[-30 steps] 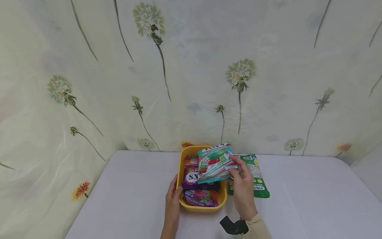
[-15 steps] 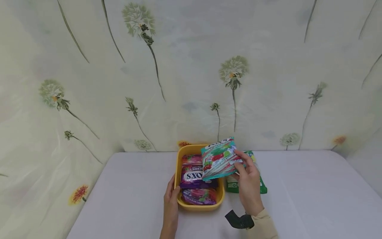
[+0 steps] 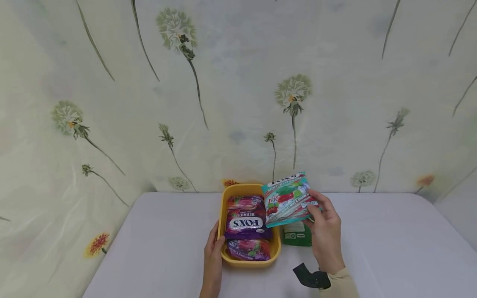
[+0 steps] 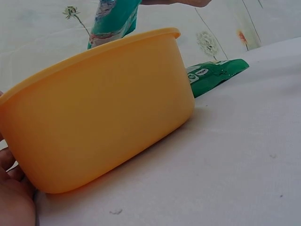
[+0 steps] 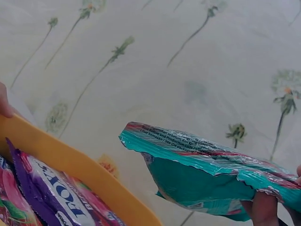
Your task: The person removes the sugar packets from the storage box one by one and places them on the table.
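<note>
My right hand [image 3: 327, 231] pinches the right side of a teal candy bag [image 3: 286, 198], thumb in front and fingers behind. It holds the bag tilted over the right rim of a yellow plastic tub [image 3: 252, 263]. Inside the tub lie a purple candy bag [image 3: 246, 223] and other red and purple candy bags [image 3: 249, 250]. My left hand [image 3: 213, 258] grips the tub's left wall, thumb at the rim. The left wrist view shows its fingers [image 4: 6, 159] against the outer wall. In the right wrist view the teal bag's underside [image 5: 197, 183] shows.
A green candy bag [image 3: 297, 235] lies on the white-covered table [image 3: 391, 248] just right of the tub, partly hidden by the teal bag and right hand. Behind the table hangs a dandelion-print sheet [image 3: 238, 103]. A black strap [image 3: 312, 278] is at the right wrist.
My right hand has carried the teal candy bag rightward, from above the tub's contents to its right rim. More of the bags inside now shows. My left hand still holds the tub.
</note>
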Demonstrator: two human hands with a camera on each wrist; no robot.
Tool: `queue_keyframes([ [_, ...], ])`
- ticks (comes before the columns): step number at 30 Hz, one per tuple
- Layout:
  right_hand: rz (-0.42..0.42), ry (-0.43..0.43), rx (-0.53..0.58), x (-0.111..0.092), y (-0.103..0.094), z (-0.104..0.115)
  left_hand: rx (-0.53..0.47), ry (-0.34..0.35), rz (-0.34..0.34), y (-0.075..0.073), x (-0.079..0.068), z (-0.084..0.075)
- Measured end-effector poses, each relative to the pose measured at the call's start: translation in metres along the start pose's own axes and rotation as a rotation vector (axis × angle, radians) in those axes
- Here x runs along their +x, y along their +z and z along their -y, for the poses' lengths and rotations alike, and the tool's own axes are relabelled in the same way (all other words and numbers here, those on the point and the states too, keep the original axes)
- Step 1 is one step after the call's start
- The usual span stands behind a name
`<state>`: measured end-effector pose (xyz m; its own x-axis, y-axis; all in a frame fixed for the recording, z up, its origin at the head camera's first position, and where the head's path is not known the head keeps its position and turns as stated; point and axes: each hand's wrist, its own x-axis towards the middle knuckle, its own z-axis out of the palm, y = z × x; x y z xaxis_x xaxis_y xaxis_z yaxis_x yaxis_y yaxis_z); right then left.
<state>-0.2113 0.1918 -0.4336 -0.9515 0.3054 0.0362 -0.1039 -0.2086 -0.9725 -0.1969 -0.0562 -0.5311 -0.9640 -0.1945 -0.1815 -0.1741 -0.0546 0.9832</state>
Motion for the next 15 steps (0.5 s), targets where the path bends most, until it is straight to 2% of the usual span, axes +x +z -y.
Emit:
queue_keyframes([
  [10,-0.074,0.005,0.023,0.003,-0.015,0.001,-0.023,-0.011,0.027,0.004,0.004,0.005],
  [15,-0.045,-0.018,0.019,0.008,-0.011,0.0,0.004,0.003,-0.009,-0.001,0.003,0.001],
])
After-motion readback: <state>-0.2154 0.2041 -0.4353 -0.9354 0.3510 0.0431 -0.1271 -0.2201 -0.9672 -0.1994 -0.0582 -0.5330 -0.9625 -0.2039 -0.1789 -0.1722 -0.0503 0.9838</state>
